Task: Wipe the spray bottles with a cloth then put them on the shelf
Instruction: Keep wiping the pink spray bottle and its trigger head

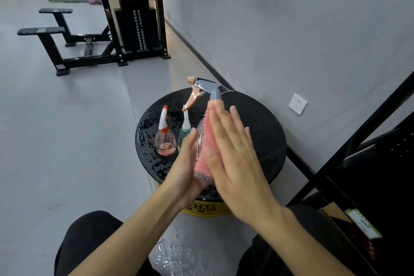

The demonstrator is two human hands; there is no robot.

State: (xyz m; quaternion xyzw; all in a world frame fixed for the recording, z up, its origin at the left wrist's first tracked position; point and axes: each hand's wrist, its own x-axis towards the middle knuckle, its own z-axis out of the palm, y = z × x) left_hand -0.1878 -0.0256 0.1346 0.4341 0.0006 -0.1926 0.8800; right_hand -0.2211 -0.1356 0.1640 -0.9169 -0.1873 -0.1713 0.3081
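Pink fluffy cloth with a grey edge (207,141) lies against the clear plastic spray bottle with grey-and-peach trigger head (212,91), which is held tilted at centre frame above the round black bench (257,123). Left hand (184,163): grip clamped on the bottle's lower body from the left, thumb up the near side, fingers passing behind out of view. Right hand (233,159): grip apart, fingers straight, palm pressing the cloth flat to the bottle. Step in hand, by my reading: wiping this bottle, shelving not yet begun. On the bench, left of the hands, stands a small clear bottle of pink liquid with white-and-red nozzle (165,141). Just beside it is a teal bottle with white nozzle (184,130), partly hidden by the left hand. Bench top is beaded with water, and there is a puddle (177,251) on the grey floor at lower centre. Black metal shelf (349,143) runs along the right edge of frame. Risks: a wet bottle could slip through the one holding grip, since the flat palm only presses. The cloth, pinned by pressure alone, could slide off. The left elbow or wrist could knock the two standing bottles. A bump on the trigger could spray.
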